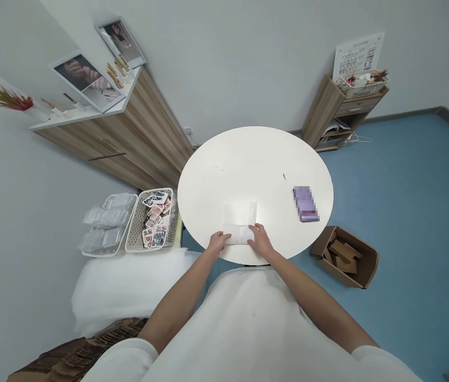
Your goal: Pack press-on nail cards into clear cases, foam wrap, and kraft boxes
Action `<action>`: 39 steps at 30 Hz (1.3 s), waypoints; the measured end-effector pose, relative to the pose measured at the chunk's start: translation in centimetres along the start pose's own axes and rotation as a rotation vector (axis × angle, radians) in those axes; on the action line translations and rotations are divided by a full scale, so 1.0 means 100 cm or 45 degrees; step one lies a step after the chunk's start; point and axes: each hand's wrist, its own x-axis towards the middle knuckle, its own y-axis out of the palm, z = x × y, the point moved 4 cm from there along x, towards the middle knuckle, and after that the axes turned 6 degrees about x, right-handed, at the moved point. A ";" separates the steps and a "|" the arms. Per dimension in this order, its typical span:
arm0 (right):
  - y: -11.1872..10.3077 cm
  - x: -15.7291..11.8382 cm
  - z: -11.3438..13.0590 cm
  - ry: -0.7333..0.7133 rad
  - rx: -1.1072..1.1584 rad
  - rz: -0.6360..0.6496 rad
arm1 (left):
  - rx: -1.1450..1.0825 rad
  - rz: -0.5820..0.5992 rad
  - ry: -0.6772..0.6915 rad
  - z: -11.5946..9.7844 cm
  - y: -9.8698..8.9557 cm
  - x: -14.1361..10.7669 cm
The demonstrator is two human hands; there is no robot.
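On the near part of the round white table (240, 164) lies a white, partly see-through packing sheet (240, 213), its near part folded into a flat strip. My left hand (218, 243) grips the strip's left end, thumb on top. At the right end, my right hand (261, 241) pinches the same strip with bent fingers. Whether anything is wrapped inside the fold I cannot tell. To the right, apart from both hands, lies a purple rectangular item (306, 204), blurred by pixels.
Left of the table stand a basket of printed nail cards (130, 241) and a basket of clear bags (108, 217). Below them lies a white foam pile (124, 286), near stacked brown cardboard (85, 355). An open carton (371, 265) holds cardboard pieces on the floor at right.
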 end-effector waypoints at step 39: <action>-0.014 -0.008 0.001 -0.285 -0.109 0.091 | 1.016 0.107 0.934 -0.046 0.057 -0.019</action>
